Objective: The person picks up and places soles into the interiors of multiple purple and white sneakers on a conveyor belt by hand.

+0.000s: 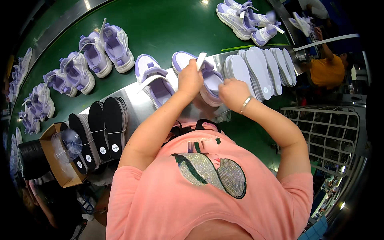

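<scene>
On a metal shelf in front of me lies a white and lavender sneaker (211, 82), its toe pointing away. My left hand (190, 80) is closed on its upper near the tongue, and a white strap (201, 61) stands up beside the fingers. At the heel collar my right hand (235, 95) has its fingers curled over the edge; the fingertips are partly hidden. Left of this shoe rests a matching sneaker (160, 90) with its strap lying across the opening. Close to my right hand are stacked white insoles (239, 70).
More lavender sneakers (116, 48) line the green conveyor (168, 24) at left, and another group (242, 20) sits at far right. Bundled black insoles (114, 124) stand by a cardboard box (60, 176). A wire rack (328, 128) is at right. A person in orange (330, 72) works beyond.
</scene>
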Demonstrator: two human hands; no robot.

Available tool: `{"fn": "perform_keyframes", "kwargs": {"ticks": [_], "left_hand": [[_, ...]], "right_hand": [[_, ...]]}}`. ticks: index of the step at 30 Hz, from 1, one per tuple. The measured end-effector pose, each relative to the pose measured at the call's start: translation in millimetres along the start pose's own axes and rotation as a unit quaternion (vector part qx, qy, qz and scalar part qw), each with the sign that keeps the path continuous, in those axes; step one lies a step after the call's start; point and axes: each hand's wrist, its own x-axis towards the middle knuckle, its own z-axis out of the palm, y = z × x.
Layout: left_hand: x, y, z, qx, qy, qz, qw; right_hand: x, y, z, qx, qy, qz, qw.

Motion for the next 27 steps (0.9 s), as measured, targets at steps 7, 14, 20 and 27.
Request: {"fn": "perform_keyframes", "kwargs": {"ticks": [7, 14, 20, 27], "left_hand": [[-1, -2, 2, -0.063, 0.014, -0.004, 0.998], [2, -6, 10, -0.072, 0.015, 0.0, 0.997], [5, -7, 12, -0.077, 0.022, 0.011, 0.997], [7, -1, 15, -0.054, 0.01, 0.021, 0.998]], "right_hand": [[49, -2, 31, 0.019, -0.153, -0.011, 0.988], [90, 6, 40, -0.025, -0.351, -0.053, 0.935], [84, 5, 51, 0.0, -0.234, -0.008, 0.972], [81, 15, 47, -0.027, -0.331, -0.033, 0.943]]}}
